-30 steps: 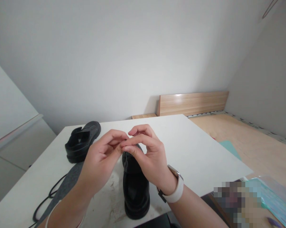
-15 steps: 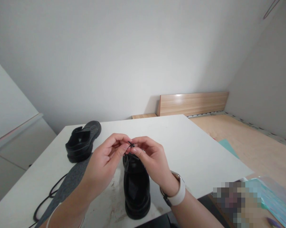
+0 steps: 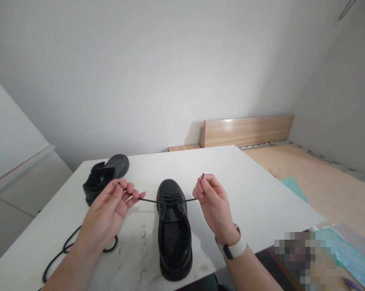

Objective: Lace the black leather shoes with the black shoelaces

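Observation:
A black leather shoe (image 3: 174, 242) stands upright on the white table, its toe pointing away from me. A black shoelace (image 3: 149, 200) runs through its upper eyelets and stretches out to both sides. On the left, my left hand (image 3: 110, 206) pinches one lace end between thumb and fingers, the other fingers partly spread. To the right of the shoe, my right hand (image 3: 212, 198) is closed on the other end, whose tip sticks up above the thumb. Both hands are raised a little above the table.
A second black shoe (image 3: 102, 176) lies at the table's back left. Another black cord (image 3: 64, 248) loops on the table (image 3: 219, 169) beside and behind my left forearm. Dark smudges mark the tabletop near the shoe. Plastic packets (image 3: 349, 250) lie at the lower right.
My hands were together over the shoe's toe with the lace between them. They have moved apart to either side, drawing the lace ends outward. The grey cloth under my left arm no longer shows.

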Available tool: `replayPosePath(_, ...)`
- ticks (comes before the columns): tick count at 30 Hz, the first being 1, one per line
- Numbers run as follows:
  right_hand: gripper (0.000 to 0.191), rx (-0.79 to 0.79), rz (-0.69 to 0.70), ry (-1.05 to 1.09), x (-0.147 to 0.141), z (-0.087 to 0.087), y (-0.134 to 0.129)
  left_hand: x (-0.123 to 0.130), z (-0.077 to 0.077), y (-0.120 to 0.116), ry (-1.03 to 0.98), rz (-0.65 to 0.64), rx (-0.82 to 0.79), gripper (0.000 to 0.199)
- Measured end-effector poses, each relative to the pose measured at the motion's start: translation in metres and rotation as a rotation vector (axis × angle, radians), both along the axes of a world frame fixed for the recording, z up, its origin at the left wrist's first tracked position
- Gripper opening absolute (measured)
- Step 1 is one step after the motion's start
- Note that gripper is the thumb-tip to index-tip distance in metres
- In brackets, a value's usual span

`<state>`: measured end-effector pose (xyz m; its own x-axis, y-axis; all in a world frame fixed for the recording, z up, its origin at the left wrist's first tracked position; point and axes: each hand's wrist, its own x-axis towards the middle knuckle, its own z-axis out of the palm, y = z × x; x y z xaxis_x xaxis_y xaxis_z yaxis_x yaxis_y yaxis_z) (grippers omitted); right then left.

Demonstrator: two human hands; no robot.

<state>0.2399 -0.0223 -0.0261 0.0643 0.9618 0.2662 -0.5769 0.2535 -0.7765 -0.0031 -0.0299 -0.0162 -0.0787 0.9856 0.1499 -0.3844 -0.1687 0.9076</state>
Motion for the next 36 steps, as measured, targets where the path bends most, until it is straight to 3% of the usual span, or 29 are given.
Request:
replayPosePath(3, 0.02, -0.022, -0.02, 0.003, 0.013, -0.012, 0.001, -0.011, -0.01, -0.001, 0.012, 0.097, -0.028, 0.03)
replayPosePath(6, 0.019, -0.005, -0.064, -0.158, 0.023, -0.024, 0.0, -0.015, -0.015, -0.006, 0.386, 0.155, 0.01, 0.029)
replayPosePath(10, 0.012, 0.15, -0.059, -0.597, 0.027, -0.03, -0.008, -0.008, -0.015, -0.014, 0.992, -0.012, 0.24, 0.019)
replayPosePath(13, 0.008, 0.246, -0.036, -0.834, 0.026, -0.026, -0.015, 0.0, -0.016, -0.017, 1.146, -0.08, 0.435, 0.021)
replayPosePath(20, 0.015, 0.301, -0.02, -1.097, 0.02, -0.019, -0.023, 0.01, -0.029, -0.021, 1.238, -0.068, 0.648, 0.021)
replayPosePath(36, 0.017, 0.307, -0.017, -1.141, 0.018, -0.015, -0.027, 0.013, -0.034, -0.026, 1.126, -0.002, 0.622, 0.014)
